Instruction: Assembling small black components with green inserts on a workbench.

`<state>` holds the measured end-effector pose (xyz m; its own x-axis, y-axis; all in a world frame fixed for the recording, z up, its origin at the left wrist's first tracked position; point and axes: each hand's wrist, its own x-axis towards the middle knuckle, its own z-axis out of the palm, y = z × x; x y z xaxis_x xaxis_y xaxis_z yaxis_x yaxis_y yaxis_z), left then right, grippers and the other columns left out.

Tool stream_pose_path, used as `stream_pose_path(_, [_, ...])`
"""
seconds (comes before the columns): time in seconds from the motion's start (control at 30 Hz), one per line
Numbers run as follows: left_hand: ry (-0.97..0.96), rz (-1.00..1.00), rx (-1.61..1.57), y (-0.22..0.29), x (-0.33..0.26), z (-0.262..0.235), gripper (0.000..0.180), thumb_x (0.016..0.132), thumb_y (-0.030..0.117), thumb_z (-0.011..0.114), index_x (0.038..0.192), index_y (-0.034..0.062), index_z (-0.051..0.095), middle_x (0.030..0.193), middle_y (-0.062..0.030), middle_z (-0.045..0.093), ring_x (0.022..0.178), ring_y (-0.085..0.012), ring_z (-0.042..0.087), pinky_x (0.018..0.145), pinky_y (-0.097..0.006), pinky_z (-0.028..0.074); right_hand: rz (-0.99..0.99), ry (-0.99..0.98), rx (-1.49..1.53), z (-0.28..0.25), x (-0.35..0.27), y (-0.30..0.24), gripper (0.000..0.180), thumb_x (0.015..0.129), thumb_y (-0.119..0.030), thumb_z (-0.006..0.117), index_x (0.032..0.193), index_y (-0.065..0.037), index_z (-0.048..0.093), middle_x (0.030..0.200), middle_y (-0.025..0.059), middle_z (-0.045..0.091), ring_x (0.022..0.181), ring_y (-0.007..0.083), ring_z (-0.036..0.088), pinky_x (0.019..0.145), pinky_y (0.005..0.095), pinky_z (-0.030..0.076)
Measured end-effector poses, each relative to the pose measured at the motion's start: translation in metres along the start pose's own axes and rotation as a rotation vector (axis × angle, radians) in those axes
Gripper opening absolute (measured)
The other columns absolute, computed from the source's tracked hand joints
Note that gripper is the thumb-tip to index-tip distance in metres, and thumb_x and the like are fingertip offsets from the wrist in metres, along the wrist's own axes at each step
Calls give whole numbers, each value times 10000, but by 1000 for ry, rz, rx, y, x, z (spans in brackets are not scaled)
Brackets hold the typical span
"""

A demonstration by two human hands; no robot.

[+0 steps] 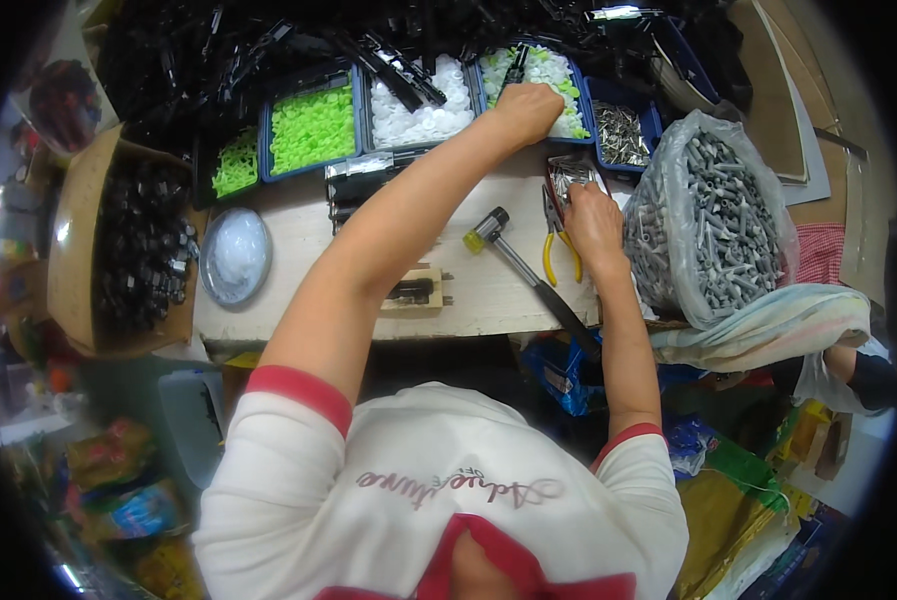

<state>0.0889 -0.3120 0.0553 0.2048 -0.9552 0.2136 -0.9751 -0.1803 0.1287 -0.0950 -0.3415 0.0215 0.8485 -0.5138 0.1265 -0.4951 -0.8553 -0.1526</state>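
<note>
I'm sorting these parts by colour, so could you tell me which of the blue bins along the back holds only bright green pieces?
The blue bin of green pieces, left of the all-white bin. The bin under the left hand mixes white and green; the small right bin holds metal parts.

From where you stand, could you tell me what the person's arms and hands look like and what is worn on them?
Both forearms are bare, and the left hand and right hand wear no gloves. The white T-shirt has short sleeves, each ending in a red cuff above the elbow. No watch or rings show.
</note>
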Motion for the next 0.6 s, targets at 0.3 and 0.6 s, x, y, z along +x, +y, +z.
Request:
stream_pose_path(0.3, [63, -260, -617, -11, -10, -25, 148, 692, 17, 663, 828, -40, 650, 748, -155, 647, 706, -231, 652, 569, -320, 514, -14, 227, 330, 8, -8, 22, 136, 757, -4, 520, 843, -25, 623, 814, 169, 581, 779, 374, 570, 680, 444, 448])
stream_pose_path(0.6, [166, -451, -1756, 17, -119, -59, 182, 784, 19, 629, 917, -99, 591, 808, -140, 619, 682, -186, 605, 651, -282, 514, 223, 93, 1422, -29, -24, -19, 115, 791, -15, 616, 905, -6, 623, 797, 22, 604, 672, 91, 555, 628, 221, 461])
